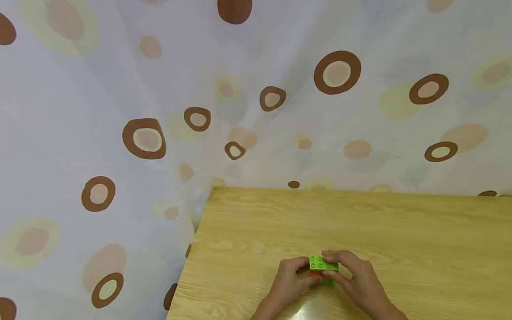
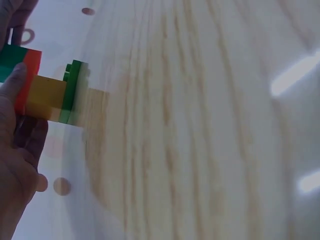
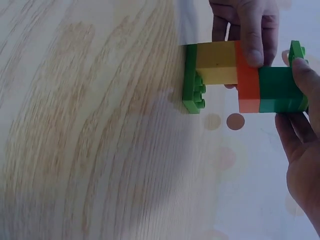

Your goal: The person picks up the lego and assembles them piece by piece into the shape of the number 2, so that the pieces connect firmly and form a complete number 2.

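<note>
A small tower of toy building bricks stands on the table between both hands. From the bottom, the right wrist view shows a green base plate [image 3: 190, 80], a yellow brick [image 3: 216, 62], an orange brick [image 3: 248, 97], a dark green brick [image 3: 277, 90] and a light green plate [image 3: 296, 52] on top. My left hand [image 1: 289, 284] grips the tower around the orange brick, thumb against its side. Higher up, my right hand [image 1: 361, 281] pinches the light green plate and dark green brick between thumb and fingers. Fingers partly cover the bricks in every view.
A wood-grain table [image 1: 367, 227] lies under the hands. Its left edge and back edge meet a white curtain-like sheet [image 1: 155, 73] with brown, peach and yellow spots. Light reflects off the tabletop near the front.
</note>
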The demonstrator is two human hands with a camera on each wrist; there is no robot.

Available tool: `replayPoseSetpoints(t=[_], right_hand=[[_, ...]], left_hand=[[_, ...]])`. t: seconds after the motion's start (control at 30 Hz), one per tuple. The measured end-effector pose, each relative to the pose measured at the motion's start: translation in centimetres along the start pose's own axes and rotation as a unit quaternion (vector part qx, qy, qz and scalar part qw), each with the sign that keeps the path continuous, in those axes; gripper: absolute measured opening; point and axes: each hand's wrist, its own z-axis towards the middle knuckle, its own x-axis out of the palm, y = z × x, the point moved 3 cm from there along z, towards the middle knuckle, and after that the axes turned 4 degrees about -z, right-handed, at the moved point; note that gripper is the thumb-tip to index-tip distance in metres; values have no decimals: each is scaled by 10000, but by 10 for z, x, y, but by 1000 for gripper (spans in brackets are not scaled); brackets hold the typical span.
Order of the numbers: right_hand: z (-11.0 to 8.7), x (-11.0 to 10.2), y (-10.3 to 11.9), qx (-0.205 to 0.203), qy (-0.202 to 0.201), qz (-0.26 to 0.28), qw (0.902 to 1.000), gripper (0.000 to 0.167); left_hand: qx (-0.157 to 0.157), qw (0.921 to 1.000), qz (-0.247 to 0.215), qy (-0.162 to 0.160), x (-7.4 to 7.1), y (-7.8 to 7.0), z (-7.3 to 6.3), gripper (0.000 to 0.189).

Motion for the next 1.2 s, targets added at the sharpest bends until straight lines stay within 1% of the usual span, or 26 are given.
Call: replayPoseSetpoints(t=[0.13, 0.17, 0.23, 0.27, 0.33, 0.4, 0.5, 0.57, 0.63, 0.7, 0.87, 1.0, 1.07, 1.2], right_hand=[[-1, -1, -4, 20, 138, 2, 9999, 49], [-1, -1, -5, 64, 169, 34, 9998, 50], [0, -1, -9, 235, 166, 43, 9996, 50], [2, -1, -11, 401, 154, 32, 9991, 48], [6, -1, -16, 865, 141, 45, 9961, 40], [11, 1, -23, 1395, 180, 84, 9900, 33], [16, 7, -37, 2057, 334, 165, 9779, 28], [17, 13, -46, 2264, 429, 136, 9730, 29], [16, 21, -54, 2354, 508, 41, 9706, 28], [14, 27, -61, 2428, 541, -61, 9685, 26], [8, 36, -67, 2510, 481, -194, 9666, 23], [11, 39, -68, 2396, 373, -345, 9695, 24], [14, 38, -68, 2350, 338, -398, 9706, 24], [21, 38, -68, 2319, 318, -429, 9713, 25]], left_hand=[[104, 9989, 424, -185, -3, 1, -6, 38], [74, 9984, 501, -257, -5, 1, -7, 38], [-38, 9980, 512, -370, -7, 4, -8, 40], [-85, 9980, 465, -410, -7, 4, -7, 40], [-186, 9977, 446, -483, -7, 5, -5, 38], [-332, 9968, 409, -596, -6, 6, -1, 36], [-713, 9937, 309, -802, -3, 7, 5, 28], [-990, 9905, 215, -926, -1, 8, 8, 22], [-1224, 9873, 147, -1002, 1, 9, 9, 17], [-1385, 9853, 183, -984, 1, 9, 9, 16], [-1628, 9829, 275, -811, 1, 8, 9, 16], [-1597, 9835, 351, -772, -3, 7, 11, 16], [-1521, 9847, 396, -756, -5, 7, 15, 16], [-1470, 9851, 511, -729, -10, 7, 21, 17]])
